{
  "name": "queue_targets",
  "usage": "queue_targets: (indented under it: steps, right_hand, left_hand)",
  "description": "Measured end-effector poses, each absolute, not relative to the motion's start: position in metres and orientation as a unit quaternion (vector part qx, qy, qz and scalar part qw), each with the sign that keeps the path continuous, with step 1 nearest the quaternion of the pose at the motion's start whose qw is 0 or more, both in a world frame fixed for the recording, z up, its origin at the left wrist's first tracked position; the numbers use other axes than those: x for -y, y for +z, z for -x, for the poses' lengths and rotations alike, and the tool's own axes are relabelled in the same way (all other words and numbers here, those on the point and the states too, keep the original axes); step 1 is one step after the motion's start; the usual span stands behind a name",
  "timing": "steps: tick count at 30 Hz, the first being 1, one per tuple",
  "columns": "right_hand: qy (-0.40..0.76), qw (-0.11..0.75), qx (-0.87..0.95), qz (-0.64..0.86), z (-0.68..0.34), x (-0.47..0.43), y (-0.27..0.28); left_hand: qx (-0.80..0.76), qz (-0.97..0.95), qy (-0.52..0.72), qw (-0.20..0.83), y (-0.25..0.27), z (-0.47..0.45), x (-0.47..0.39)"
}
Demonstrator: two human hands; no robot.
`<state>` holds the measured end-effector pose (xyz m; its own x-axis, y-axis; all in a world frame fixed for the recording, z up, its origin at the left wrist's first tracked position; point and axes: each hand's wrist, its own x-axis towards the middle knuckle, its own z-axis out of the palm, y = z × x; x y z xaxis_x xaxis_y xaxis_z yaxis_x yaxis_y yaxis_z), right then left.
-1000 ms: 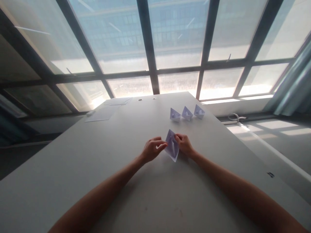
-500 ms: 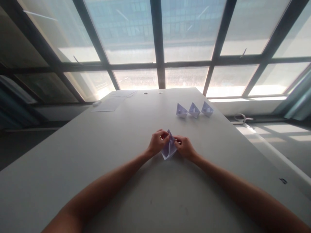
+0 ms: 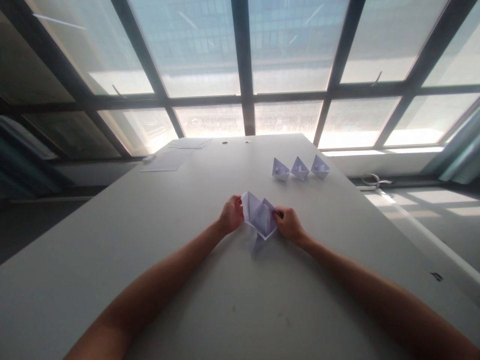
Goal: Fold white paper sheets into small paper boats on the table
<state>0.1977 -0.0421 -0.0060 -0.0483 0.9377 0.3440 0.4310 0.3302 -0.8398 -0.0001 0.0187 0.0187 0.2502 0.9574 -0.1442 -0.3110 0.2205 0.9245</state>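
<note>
Folded paper (image 3: 258,216), pale lilac and sharply peaked, is clamped between left hand (image 3: 231,215) and right hand (image 3: 289,223).

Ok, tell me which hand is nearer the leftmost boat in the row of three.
Right. The right hand sits this side of the leftmost boat, almost in line; the left hand is farther, to the near left.

Bare left forearm (image 3: 176,266) and bare right forearm (image 3: 348,272), both smooth and slender, narrow to slim wrists (image 3: 222,229) (uncovered all round, as far as shows). The left hand (image 3: 231,215) and right hand (image 3: 290,224) are bare, their fingers apparently unadorned, though shaded and small.
</note>
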Motion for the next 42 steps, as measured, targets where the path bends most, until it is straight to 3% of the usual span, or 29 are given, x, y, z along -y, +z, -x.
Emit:
queue_targets:
  steps: [5, 9, 13, 19, 28, 33, 36, 42]
  right_hand:
    - [0.220, 0.494, 0.638, 0.548, -0.204, 0.039, -0.005]
    - [0.202, 0.511, 0.618, 0.562, -0.210, 0.036, -0.005]
    - [0.215, 0.514, 0.617, 0.556, -0.211, 0.035, -0.006]
    - [0.326, 0.506, 0.606, 0.520, -0.210, 0.031, -0.011]
    - [0.317, 0.508, 0.614, 0.514, -0.212, 0.029, -0.013]
    - [0.110, 0.559, 0.634, 0.524, -0.213, 0.036, -0.003]
    - [-0.021, 0.526, 0.694, 0.491, -0.214, 0.044, 0.005]
    - [-0.056, 0.475, 0.706, 0.522, -0.210, 0.051, 0.013]
  left_hand:
    - [-0.394, -0.504, 0.516, 0.570, 0.010, -0.011, -0.009]
    - [-0.395, -0.610, 0.471, 0.500, 0.008, -0.015, 0.003]
    - [-0.376, -0.612, 0.432, 0.546, 0.005, -0.018, 0.004]
    - [-0.356, -0.514, 0.422, 0.656, 0.007, -0.017, 0.003]
    - [-0.320, -0.567, 0.372, 0.661, 0.016, -0.016, 0.012]
    - [-0.398, -0.532, 0.387, 0.639, 0.009, -0.017, 0.009]
    - [-0.406, -0.531, 0.385, 0.637, 0.006, -0.016, 0.008]
    - [-0.404, -0.628, 0.372, 0.552, 0.008, -0.018, 0.013]
